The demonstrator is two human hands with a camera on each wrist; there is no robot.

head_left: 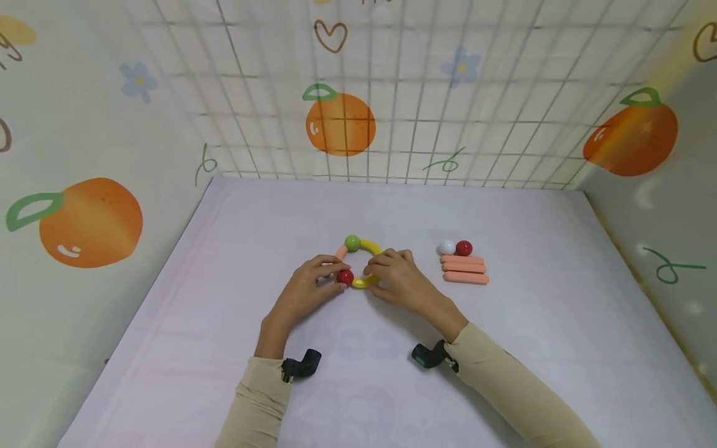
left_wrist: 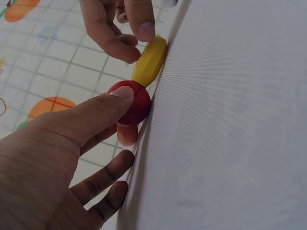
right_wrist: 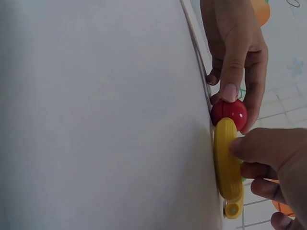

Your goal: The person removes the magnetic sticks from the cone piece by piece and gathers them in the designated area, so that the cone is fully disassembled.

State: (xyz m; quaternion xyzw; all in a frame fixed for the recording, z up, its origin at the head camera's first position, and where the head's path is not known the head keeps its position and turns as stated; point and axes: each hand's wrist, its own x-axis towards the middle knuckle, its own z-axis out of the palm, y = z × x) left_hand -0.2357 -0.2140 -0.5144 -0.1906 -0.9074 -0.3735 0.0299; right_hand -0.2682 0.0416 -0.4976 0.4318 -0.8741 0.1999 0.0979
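My left hand (head_left: 307,285) pinches a red ball (head_left: 345,277) between thumb and fingers. One end of a yellow curved bar (right_wrist: 226,158) meets this ball. My right hand (head_left: 402,281) pinches that bar, its thumb on the side in the right wrist view. In the head view, a second yellow curved bar (head_left: 371,247) runs from a green ball (head_left: 352,242) towards my right fingers. A salmon-coloured stick (head_left: 341,252) lies between the green ball and my left fingers. Together these pieces form a rough ring on the table; my right fingers hide where the two yellow bars come near each other.
To the right of the ring lie several salmon-coloured sticks (head_left: 466,269) side by side. Just behind them are a white ball (head_left: 446,247) and another red ball (head_left: 463,248). A pale cloth covers the table (head_left: 347,386); printed curtains and a wire grid (head_left: 414,124) stand around it.
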